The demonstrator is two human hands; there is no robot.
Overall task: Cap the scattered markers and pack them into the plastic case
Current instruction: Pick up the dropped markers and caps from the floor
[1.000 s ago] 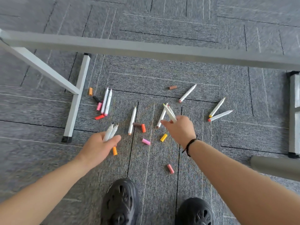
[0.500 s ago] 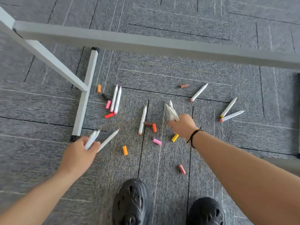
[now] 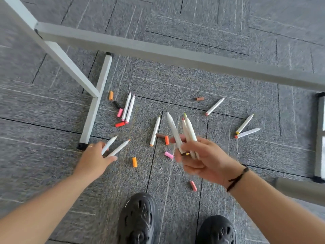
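Down on the grey carpet [image 3: 202, 81], under the grey table frame [image 3: 158, 50], most of the markers and caps are lying loose. Left hand [image 3: 95, 158] has its fingers curled around two uncapped white markers [image 3: 114, 148], tips pointing up and to the right, low over the floor near the frame's foot. Right hand [image 3: 202, 159] is turned palm-up and grips a bunch of white markers [image 3: 182, 132], three at least, a bit blurry so hard to count, fanned out with tips pointing away.

On the floor: a pair of markers [image 3: 128, 108] side by side next to a pink cap [image 3: 120, 112], a red cap [image 3: 120, 124], a black cap [image 3: 116, 104] and an orange cap [image 3: 111, 95]. One single marker [image 3: 155, 131] sits between the hands, beside a brown cap [image 3: 160, 135] and another orange one [image 3: 166, 140]. Three more markers off right, a brown cap [image 3: 200, 98] further out. Black shoes [image 3: 139, 219] at the bottom. Can't see the plastic case anywhere
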